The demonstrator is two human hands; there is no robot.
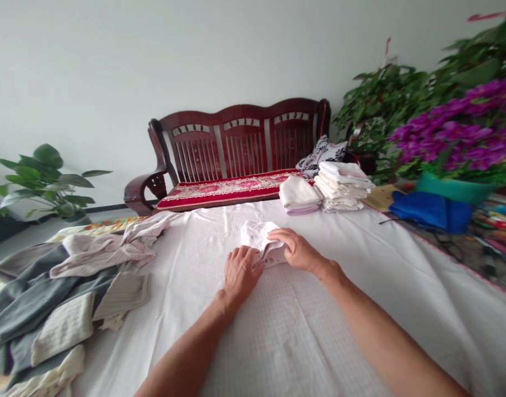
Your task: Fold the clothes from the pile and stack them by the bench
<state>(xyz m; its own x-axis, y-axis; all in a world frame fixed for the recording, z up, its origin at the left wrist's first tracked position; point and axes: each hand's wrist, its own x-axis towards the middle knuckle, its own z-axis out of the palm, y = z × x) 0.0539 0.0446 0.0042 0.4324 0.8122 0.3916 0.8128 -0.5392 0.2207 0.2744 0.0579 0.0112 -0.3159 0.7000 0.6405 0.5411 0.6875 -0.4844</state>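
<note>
A small white garment with a dark print lies partly folded and bunched on the white sheet, between my two hands. My left hand rests on the sheet at its near left side, with the cloth's edge between thumb and forefinger. From the right, my right hand pinches the raised upper edge of the same garment between thumb and fingers. What kind of garment it is, I cannot make out. Behind my right hand stand a tall stack of folded white cloths and a lower folded stack.
Loose grey clothes and a pale striped garment lie heaped at the left. A dark wooden bench stands beyond the white sheet. At the right are a blue cloth item and purple flowers. A potted plant stands far left.
</note>
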